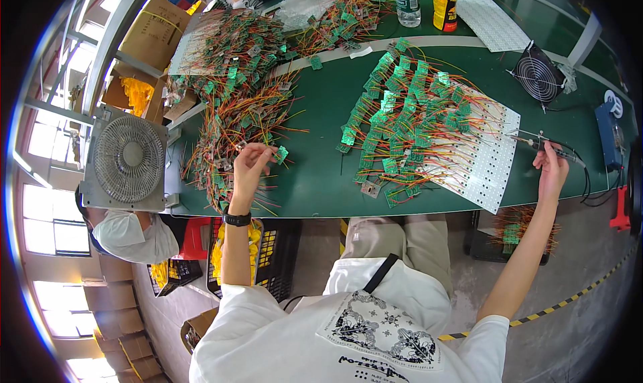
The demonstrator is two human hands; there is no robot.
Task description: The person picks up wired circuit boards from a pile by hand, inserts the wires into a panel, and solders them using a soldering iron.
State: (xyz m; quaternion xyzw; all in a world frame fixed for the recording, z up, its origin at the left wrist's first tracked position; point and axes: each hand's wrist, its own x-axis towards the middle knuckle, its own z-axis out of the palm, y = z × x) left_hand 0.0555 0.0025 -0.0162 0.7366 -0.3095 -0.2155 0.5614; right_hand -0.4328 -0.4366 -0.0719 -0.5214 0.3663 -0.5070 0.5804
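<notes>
My left hand (252, 163) is closed in a pinch at the edge of a large heap of wired circuit boards (244, 118). At its fingertips is a small green circuit board (282, 154); the exact grip is too small to make out. On the right, my right hand (552, 168) is closed around a soldering iron (540, 144), its thin tip pointing left over the edge of a white perforated panel (492, 156). Rows of green boards (408, 108) with red and yellow wires lie between my hands, their wires reaching over that panel.
A black fan (538, 77) and a blue box (609, 138) with a white reel stand at the right. At the back are a water bottle (407, 4), a yellow-and-black container (445, 6) and another white panel (492, 22). A grey fan (127, 160) and a person (137, 237) are at the left.
</notes>
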